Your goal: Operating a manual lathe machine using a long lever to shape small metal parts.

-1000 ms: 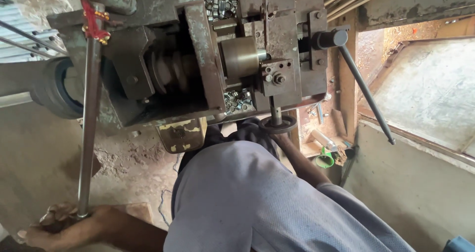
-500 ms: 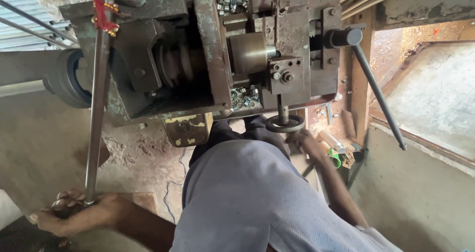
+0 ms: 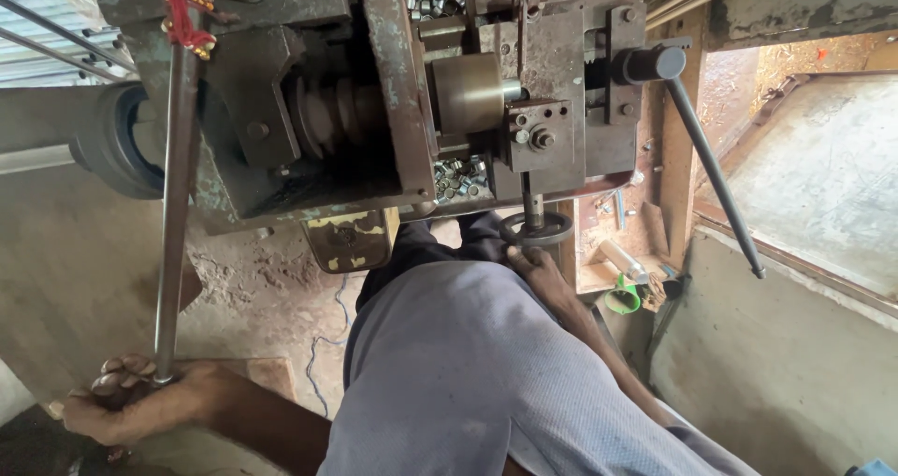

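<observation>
Head view. Left hand closed around the lower end of a long steel lever rod, which rises steeply to the grimy machine body and carries a red thread tie near its top. Right hand rests with fingers curled on the small handwheel beneath the tool block. Beside the block sits a brass-coloured cylinder. A dark handle lever slants down at right.

Bare forearms, pale grey-lilac shirt with fine weave, dark trousers at the knees
</observation>
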